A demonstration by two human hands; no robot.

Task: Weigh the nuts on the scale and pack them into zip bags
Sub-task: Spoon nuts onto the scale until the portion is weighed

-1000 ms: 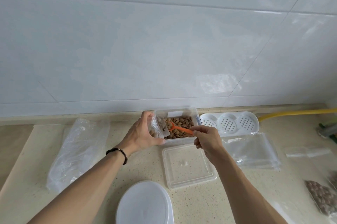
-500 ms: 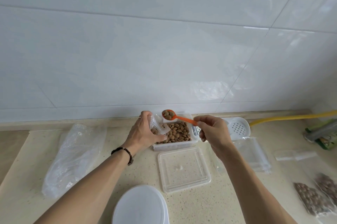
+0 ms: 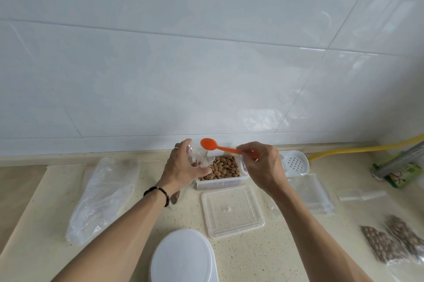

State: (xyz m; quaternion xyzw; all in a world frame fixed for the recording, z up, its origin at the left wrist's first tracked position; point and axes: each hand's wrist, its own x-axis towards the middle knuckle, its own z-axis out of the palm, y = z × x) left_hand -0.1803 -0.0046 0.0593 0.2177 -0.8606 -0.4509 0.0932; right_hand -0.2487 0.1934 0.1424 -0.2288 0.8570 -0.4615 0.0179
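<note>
- Across the upper two thirds of the frame, a wall of large glossy white tiles (image 3: 206, 64) is seen, meeting a beige speckled countertop (image 3: 286, 247) along a raised lip.
- At the centre, a clear container (image 3: 221, 184) filled with nuts (image 3: 226, 167) is set on the counter, its lid (image 3: 232, 210) laid just below it.
- A small clear zip bag (image 3: 198, 155) is gripped by the left hand (image 3: 183, 167) at the container's left edge; a dark bead bracelet (image 3: 158, 192) is worn on that wrist.
- An orange spoon (image 3: 215, 146) is pinched by its handle in the right hand (image 3: 261, 164), its bowl turned over above the bag's mouth.
- At the bottom centre, a white scale (image 3: 183, 256) is partly cut off.
- Crumpled clear plastic (image 3: 103, 197) lies at the left; packed bags of nuts (image 3: 394, 242) are seen at the lower right.
- A yellow hose (image 3: 367, 148) runs along the wall at the right edge.
</note>
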